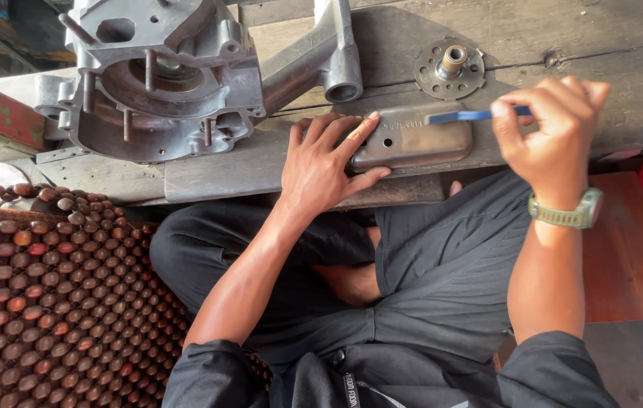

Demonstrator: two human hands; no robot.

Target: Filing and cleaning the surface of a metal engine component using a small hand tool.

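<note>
- Seen from above: a person sits cross-legged at a low wooden counter [276, 162], both bare hands on a small oblong metal cover [412, 140] lying flat near the counter's front edge, w/ its long side parallel to that edge.
- Left hand [321, 162] lies spread & flat, fingers [359, 132] fanned wide over the cover's left end, thumb along its near side. It grips nothing; it looks to be pressing down, prob. to pin the part so it can't slide.
- Right hand [552, 125] is curled closed around a thin blue tool [461, 116], held low & nearly level, tip resting on the cover's upper right rim. Tool type unclear: could be a scraper or a brush handle. Pinch grip near the end suggests fine work along the edge rather than force.
- Olive-green wristwatch [567, 214] on the right wrist.
- Behind the cover, well apart from the hands: a large grey engine crankcase [163, 75] w/ studs pointing up, parked at the counter's back left, & a round flanged hub [450, 69] w/ a short shaft, just beyond the cover.
- At the person's left, beside the knee, a wooden beaded seat mat [49, 302] covers the floor area.
- Dark trousers & sleeves fill the lower frame.
</note>
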